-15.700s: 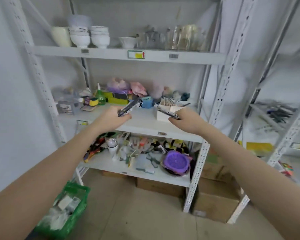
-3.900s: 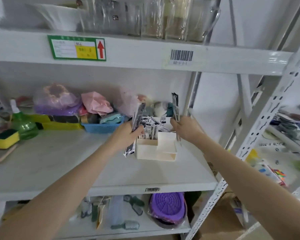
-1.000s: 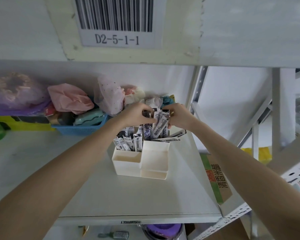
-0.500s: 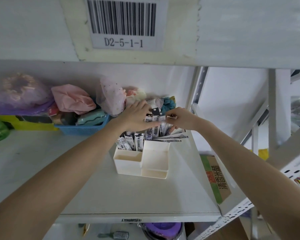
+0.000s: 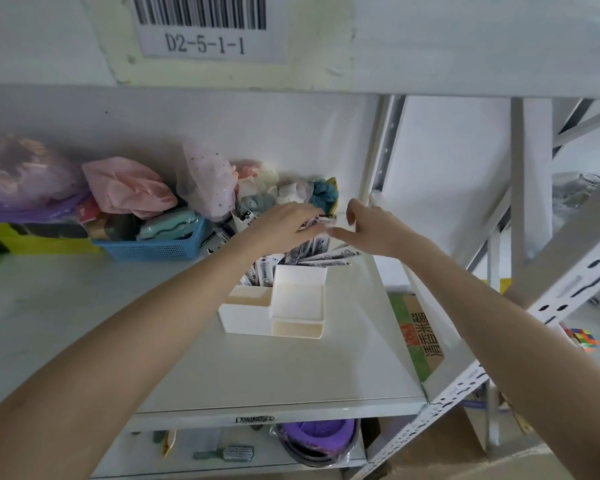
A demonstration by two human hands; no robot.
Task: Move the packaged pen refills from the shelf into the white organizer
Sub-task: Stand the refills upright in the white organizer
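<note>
**Q:** What sits nearest me on the shelf?

**A:** Low centre, I see the white organizer (image 5: 297, 311) standing on the pale shelf (image 5: 257, 375), its front compartments bare. Just behind, its rear compartment is crowded with packaged pen refills (image 5: 312, 252), standing and leaning to the right.

**Q:** How will they handle?

**A:** I judge them light, thin and slippery in their plastic sleeves, flexing easily; I would pinch one near its top end, where it sticks out.

**Q:** And my hands?

**A:** Above the refills, mid-frame, my left hand (image 5: 284, 225) lies palm-down with fingers curled over the packet tops, touching them; whether it actually pinches one I cannot tell. Just right of it, my right hand (image 5: 371, 226) is spread apart, fingers loose, holding nothing.

**Q:** Farther back?

**A:** A blue basket (image 5: 160, 247) at centre left, bagged soft goods against the wall.
</note>
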